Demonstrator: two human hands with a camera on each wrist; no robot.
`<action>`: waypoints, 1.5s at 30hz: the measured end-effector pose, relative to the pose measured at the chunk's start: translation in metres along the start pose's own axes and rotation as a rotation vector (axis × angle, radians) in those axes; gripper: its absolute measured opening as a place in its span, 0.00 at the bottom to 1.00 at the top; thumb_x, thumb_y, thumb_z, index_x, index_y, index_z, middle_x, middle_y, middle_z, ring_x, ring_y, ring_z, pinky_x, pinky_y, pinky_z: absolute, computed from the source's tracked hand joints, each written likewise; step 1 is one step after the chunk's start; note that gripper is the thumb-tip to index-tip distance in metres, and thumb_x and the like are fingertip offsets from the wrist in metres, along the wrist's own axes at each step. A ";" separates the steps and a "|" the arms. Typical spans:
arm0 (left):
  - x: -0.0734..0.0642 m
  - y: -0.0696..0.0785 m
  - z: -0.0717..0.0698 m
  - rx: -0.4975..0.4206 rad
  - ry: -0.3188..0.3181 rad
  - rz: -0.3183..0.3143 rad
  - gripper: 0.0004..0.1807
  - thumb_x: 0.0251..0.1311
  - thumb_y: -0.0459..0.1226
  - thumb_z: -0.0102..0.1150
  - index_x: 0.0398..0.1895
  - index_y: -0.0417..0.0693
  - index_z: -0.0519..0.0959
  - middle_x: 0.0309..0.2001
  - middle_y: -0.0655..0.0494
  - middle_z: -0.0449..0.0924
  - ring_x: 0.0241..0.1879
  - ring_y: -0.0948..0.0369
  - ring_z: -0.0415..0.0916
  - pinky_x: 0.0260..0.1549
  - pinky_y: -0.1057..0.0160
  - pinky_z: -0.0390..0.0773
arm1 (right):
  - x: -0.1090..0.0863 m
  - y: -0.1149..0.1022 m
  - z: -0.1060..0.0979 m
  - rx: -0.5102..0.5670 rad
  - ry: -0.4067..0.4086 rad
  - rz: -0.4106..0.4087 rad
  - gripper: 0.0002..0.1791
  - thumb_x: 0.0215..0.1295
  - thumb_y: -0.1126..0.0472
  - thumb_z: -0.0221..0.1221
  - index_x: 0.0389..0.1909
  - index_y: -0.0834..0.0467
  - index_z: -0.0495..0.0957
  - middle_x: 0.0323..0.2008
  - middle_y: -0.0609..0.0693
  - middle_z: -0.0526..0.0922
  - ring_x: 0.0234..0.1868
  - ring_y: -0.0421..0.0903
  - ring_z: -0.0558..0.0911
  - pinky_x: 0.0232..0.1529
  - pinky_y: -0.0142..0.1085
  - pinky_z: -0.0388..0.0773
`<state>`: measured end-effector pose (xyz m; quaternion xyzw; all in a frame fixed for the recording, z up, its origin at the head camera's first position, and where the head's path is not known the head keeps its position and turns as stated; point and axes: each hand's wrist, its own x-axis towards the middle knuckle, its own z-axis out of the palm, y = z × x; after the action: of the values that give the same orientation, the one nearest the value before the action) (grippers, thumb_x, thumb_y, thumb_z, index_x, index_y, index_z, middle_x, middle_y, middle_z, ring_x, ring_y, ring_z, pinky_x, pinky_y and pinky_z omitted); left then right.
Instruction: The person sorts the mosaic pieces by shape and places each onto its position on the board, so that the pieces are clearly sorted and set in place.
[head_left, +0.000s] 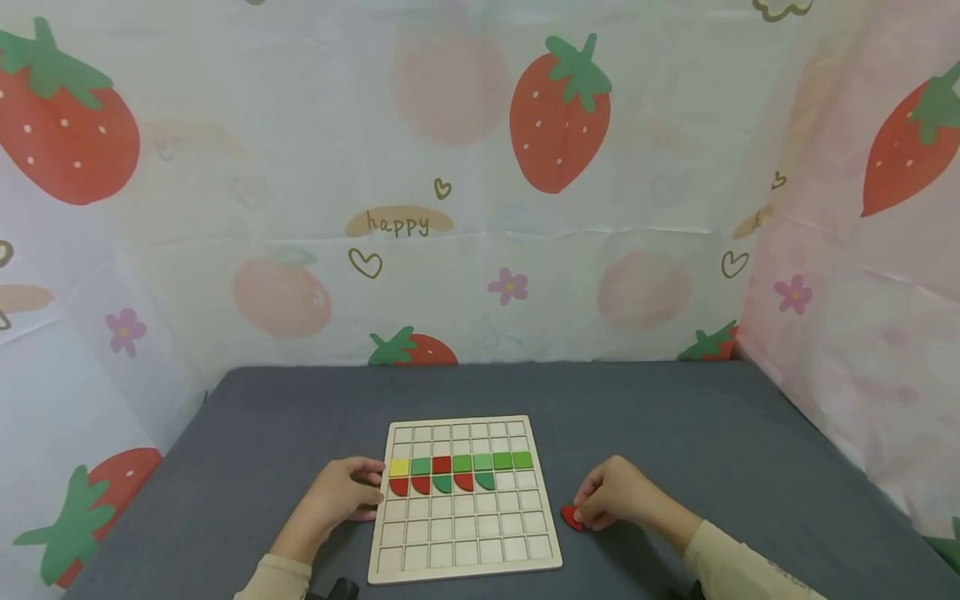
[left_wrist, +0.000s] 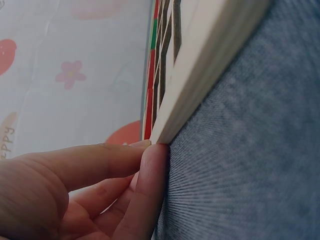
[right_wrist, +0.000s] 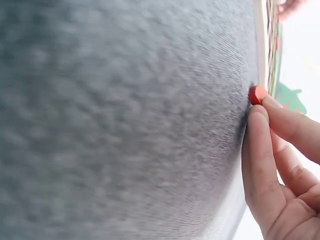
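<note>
A pale wooden grid board (head_left: 465, 577) lies flat on the table. My left hand (head_left: 342, 497) is at its left edge, thumb and fingertips touching the rim; in the left wrist view, the thumb (left_wrist: 152, 172) rests against the board's side (left_wrist: 200, 80). To the right of the board, my right hand (head_left: 611, 493) pinches a red rounded piece (head_left: 567, 516) between thumb and fingers, low at the table surface. The right wrist view shows only the end of this red piece (right_wrist: 256, 94); the fingers hide the rest.
One row of the board has square tiles: a yellow tile (head_left: 400, 467), a red tile (head_left: 442, 465) and several green ones. Below, red and green quarter-round pieces (head_left: 443, 483) fill cells from the left. Dark grey cloth (head_left: 637, 400) covers the table; a strawberry-print curtain (head_left: 465, 292) stands behind.
</note>
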<state>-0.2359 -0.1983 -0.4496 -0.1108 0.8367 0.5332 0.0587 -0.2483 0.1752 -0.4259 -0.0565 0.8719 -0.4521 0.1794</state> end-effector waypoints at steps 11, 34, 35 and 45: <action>0.000 0.001 0.000 -0.002 0.001 -0.004 0.26 0.51 0.21 0.63 0.58 0.30 0.76 0.44 0.41 0.77 0.34 0.57 0.79 0.28 0.60 0.86 | 0.022 -0.020 0.002 0.070 -0.012 -0.024 0.05 0.53 0.71 0.69 0.31 0.69 0.86 0.25 0.55 0.87 0.22 0.41 0.84 0.30 0.39 0.88; 0.003 -0.002 0.000 -0.008 -0.003 -0.011 0.26 0.50 0.21 0.63 0.57 0.31 0.76 0.43 0.43 0.77 0.34 0.58 0.79 0.28 0.60 0.86 | 0.058 -0.044 0.028 0.133 -0.041 -0.035 0.04 0.54 0.71 0.69 0.30 0.68 0.86 0.24 0.56 0.87 0.20 0.41 0.84 0.28 0.36 0.87; 0.003 -0.002 0.000 -0.008 -0.006 -0.010 0.26 0.51 0.21 0.63 0.57 0.31 0.76 0.43 0.43 0.77 0.34 0.59 0.79 0.28 0.59 0.86 | 0.058 -0.044 0.029 0.131 -0.042 -0.034 0.04 0.54 0.71 0.69 0.30 0.68 0.87 0.24 0.56 0.87 0.20 0.41 0.84 0.29 0.36 0.87; 0.001 0.001 0.000 -0.008 0.001 -0.011 0.27 0.50 0.20 0.62 0.58 0.29 0.75 0.43 0.42 0.77 0.33 0.58 0.80 0.28 0.60 0.87 | 0.065 -0.045 0.037 0.094 -0.028 -0.050 0.03 0.54 0.72 0.69 0.30 0.68 0.87 0.24 0.58 0.87 0.20 0.42 0.84 0.28 0.36 0.87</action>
<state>-0.2367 -0.1983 -0.4489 -0.1157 0.8338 0.5364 0.0607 -0.2980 0.1030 -0.4260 -0.0759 0.8455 -0.4960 0.1827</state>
